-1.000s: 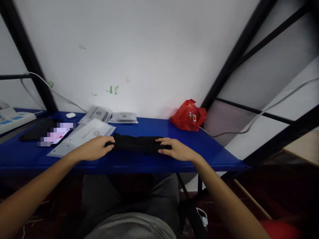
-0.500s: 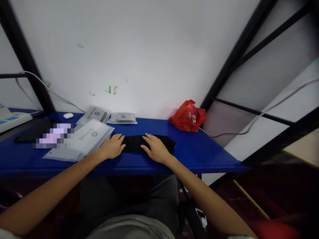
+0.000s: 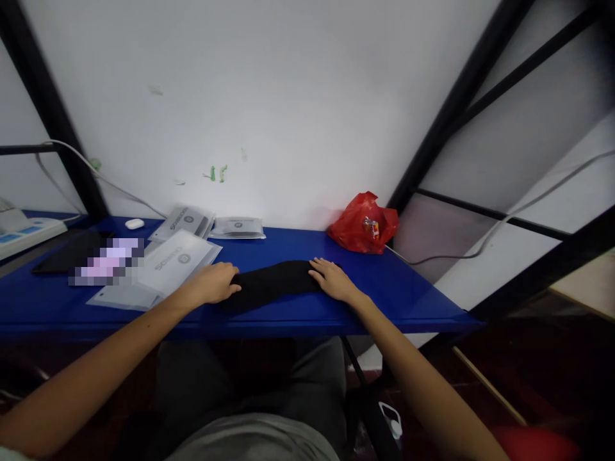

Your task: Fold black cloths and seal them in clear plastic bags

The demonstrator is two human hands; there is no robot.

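Note:
A long, flat piece of black cloth (image 3: 273, 282) lies across the blue desk (image 3: 298, 315), its kind not clear from its folded shape. At its left end is my left hand (image 3: 216, 283), fingers and thumb closed on the edge. My right hand (image 3: 332, 279) rests on the right end, palm down, with the fingers stretched out and a little apart. The cloth's two ends are partly hidden under the hands.
Printed translucent packets (image 3: 173, 259) lie left of the cloth, and another packet (image 3: 237, 227) sits by the wall. A red plastic bag (image 3: 362, 223) stands at back right. Farther left are a white earbud case (image 3: 134, 223), a dark tablet-like slab (image 3: 67, 253) and a power strip (image 3: 29, 235).
My right hand has slid right, from the cloth's middle to its right end. The cloth now looks flatter and slants down to the left. My left hand's fingers have closed on its left end.

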